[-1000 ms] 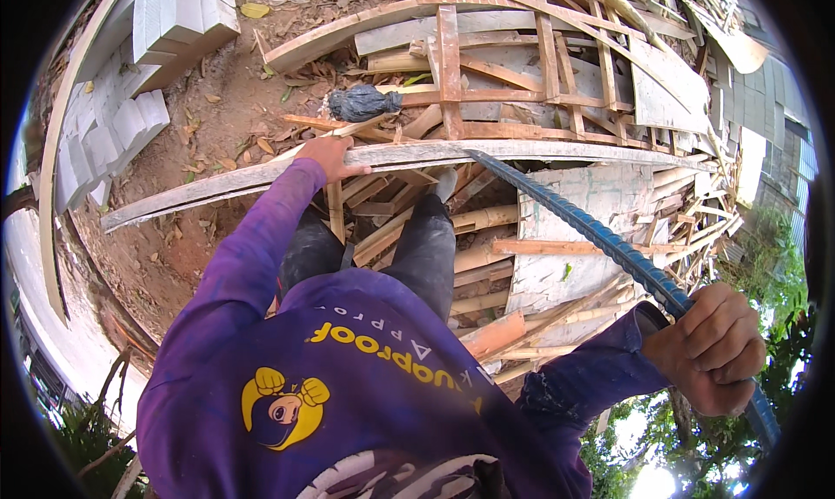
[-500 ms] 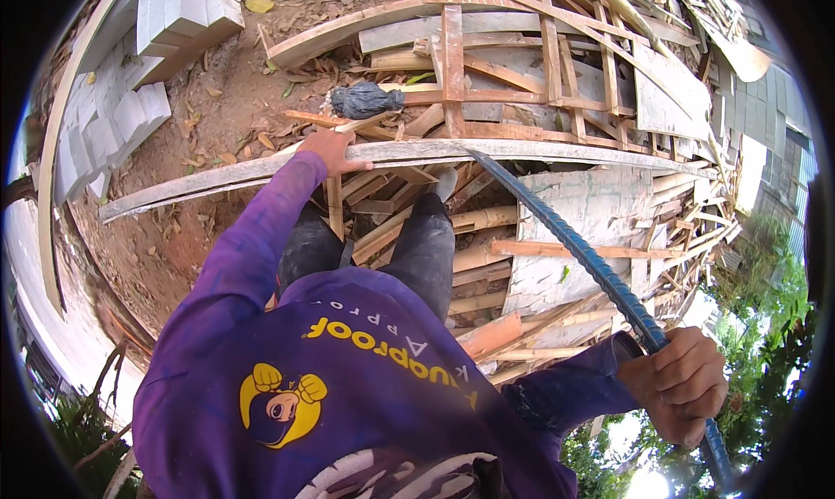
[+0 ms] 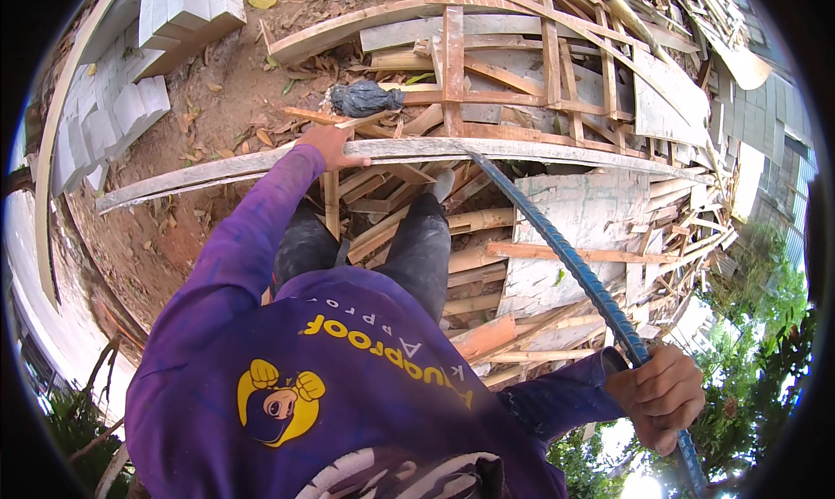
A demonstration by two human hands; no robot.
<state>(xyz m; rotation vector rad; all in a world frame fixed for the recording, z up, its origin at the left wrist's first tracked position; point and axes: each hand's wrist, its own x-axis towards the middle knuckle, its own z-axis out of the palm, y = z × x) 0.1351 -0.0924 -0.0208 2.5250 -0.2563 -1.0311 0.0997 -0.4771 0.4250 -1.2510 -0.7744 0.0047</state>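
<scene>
My left hand (image 3: 330, 147) grips a long, weathered grey wooden plank (image 3: 539, 151) that runs across in front of my legs. A lengthwise gap shows along the plank's left part. In my right hand (image 3: 659, 395) is a blue ribbed steel bar (image 3: 574, 262), fingers wrapped round it near its lower end. The bar slants up and left, and its far tip meets the plank's near edge, right of my left hand. Whether the tip sits in a gap there I cannot tell. Just beyond my left hand lies a dark, bunched plastic bag (image 3: 367, 99).
Nailed wooden frames (image 3: 453, 55) and loose battens lie in a heap ahead and to the right. A pale board (image 3: 574, 229) rests on the scrap right of my legs. Grey blocks (image 3: 113, 129) are stacked at the left on leaf-strewn soil (image 3: 226, 73).
My right hand and the bar's lower end have moved slightly left and up. The bar's tip stays at the plank, and my left hand keeps its grip.
</scene>
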